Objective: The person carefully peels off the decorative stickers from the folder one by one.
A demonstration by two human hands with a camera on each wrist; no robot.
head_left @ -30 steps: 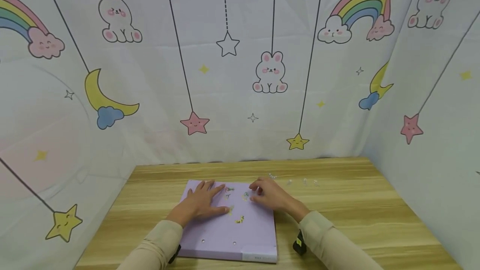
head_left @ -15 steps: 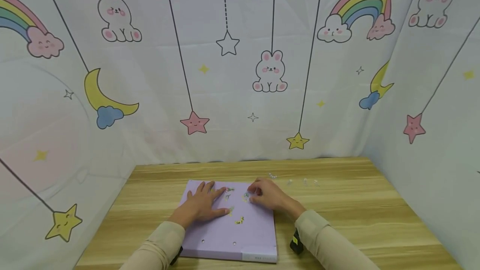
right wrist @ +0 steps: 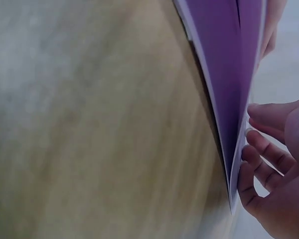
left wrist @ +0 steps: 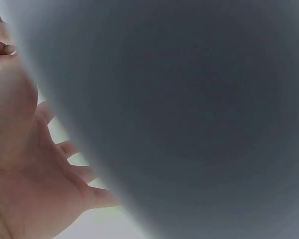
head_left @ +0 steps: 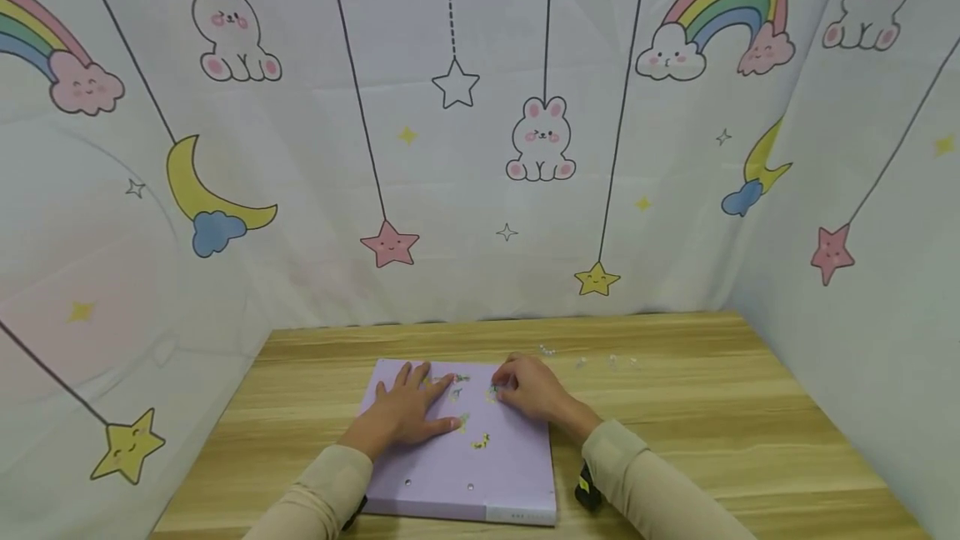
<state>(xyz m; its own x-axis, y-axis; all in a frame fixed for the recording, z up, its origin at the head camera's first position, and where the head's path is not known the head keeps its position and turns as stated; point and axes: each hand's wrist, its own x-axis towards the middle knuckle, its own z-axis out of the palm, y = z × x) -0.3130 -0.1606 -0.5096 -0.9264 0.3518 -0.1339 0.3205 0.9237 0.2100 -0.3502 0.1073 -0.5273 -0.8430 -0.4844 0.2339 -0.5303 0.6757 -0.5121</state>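
A lilac ring binder or box file (head_left: 510, 465) lies flat on the table. My left hand (head_left: 401, 411) rests on its upper left part with fingers spread, the index fingertip beside a small green-and-red piece (head_left: 462, 378) and the thumb by a yellowish one (head_left: 463, 421). My right hand (head_left: 534, 387) has its fingers curled and pinches at a small green-and-yellow piece (head_left: 492, 391) near the binder's right side. In the right wrist view, the right fingertips (right wrist: 250, 133) touch the cover. A yellow piece (head_left: 481, 442) lies lower down. The pieces are too small to tell their kind.
Several tiny clear or whitish pieces (head_left: 613, 359) lie on the wooden table (head_left: 697, 415) behind and right of the binder. Cloth walls (head_left: 480, 273) printed with bunnies and stars enclose the back and sides. A dark blur covers most of the left wrist view.
My right hand has moved slightly left and its fingertips have closed in on the small green-and-yellow piece. The left hand stays in place on the binder.
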